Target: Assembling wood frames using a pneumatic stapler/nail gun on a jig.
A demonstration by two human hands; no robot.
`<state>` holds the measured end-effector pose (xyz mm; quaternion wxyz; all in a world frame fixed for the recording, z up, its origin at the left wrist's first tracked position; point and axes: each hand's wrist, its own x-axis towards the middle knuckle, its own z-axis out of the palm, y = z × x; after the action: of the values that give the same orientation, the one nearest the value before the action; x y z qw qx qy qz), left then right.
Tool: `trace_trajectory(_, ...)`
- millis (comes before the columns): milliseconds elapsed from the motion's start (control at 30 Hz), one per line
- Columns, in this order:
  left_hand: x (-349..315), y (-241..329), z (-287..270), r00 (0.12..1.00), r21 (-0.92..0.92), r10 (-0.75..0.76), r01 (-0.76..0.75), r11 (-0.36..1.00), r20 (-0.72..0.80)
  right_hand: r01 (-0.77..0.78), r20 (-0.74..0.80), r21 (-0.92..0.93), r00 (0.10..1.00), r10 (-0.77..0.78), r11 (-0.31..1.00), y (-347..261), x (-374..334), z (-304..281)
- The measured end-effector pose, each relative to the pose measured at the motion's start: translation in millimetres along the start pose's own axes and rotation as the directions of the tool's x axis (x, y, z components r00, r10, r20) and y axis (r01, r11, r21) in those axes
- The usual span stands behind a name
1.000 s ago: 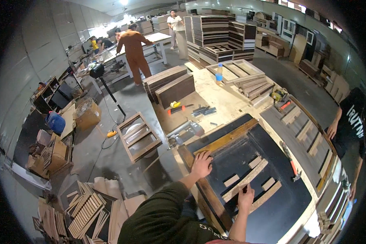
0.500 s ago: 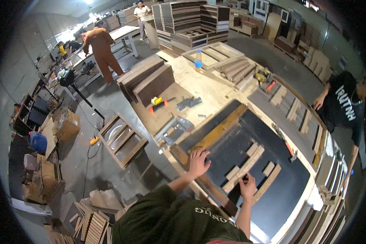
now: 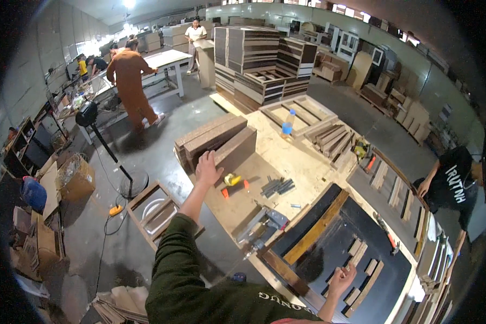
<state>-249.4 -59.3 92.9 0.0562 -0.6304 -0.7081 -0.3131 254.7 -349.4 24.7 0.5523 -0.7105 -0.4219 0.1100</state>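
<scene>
At the near edge of a stack of brown boards [image 3: 229, 148], my left hand [image 3: 208, 169] is stretched out with its fingers apart, nothing visible in it. My right hand [image 3: 341, 279] hovers over the black panel [image 3: 380, 291], its fingers loosely curled and nothing visible between them. Close to the right hand lies a wooden strip [image 3: 359, 252] with a small wood block [image 3: 355, 245] against it. Farther right on the panel is a second strip [image 3: 368, 289] with blocks beside it. A yellow-brown wood band [image 3: 316, 227] crosses the panel's left part.
On the bench lie a yellow tape measure [image 3: 231, 180], several dark metal pieces [image 3: 278, 187], a grey power tool [image 3: 275, 220] and a hammer [image 3: 387, 236]. A blue bottle [image 3: 288, 123] stands farther back. A person in black [image 3: 453, 178] is at the right; a wooden frame [image 3: 156, 210] is at the left.
My left hand has moved from the panel's left edge forward to the brown boards. My right hand has come off the strip. The view has tilted up and shifted left.
</scene>
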Motion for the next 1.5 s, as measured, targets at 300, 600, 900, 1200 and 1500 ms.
trace_trajectory(300,44,-12,14,0.923,0.174,-0.142,0.083,0.981,0.358,-0.038,0.037,-0.100,0.998,0.042,0.994,-26,-11,23)
trace_trajectory(600,35,-17,-2,0.958,-0.401,-0.199,0.268,0.876,0.205,-0.047,0.108,0.066,0.993,0.039,0.997,-28,-18,50)
trace_trajectory(900,-121,96,-78,0.742,-0.748,0.180,0.662,-0.049,0.646,-0.178,0.559,0.541,0.807,-0.193,0.822,-146,-30,169)
trace_trajectory(1200,-191,142,-67,0.592,-0.711,0.561,0.703,-0.007,0.579,-0.312,0.384,0.771,0.923,-0.015,0.555,-169,-46,168)
trace_trajectory(1500,-205,157,17,0.832,-0.840,0.247,0.389,0.379,0.497,-0.243,0.200,0.478,0.966,0.164,0.844,-94,-15,103)
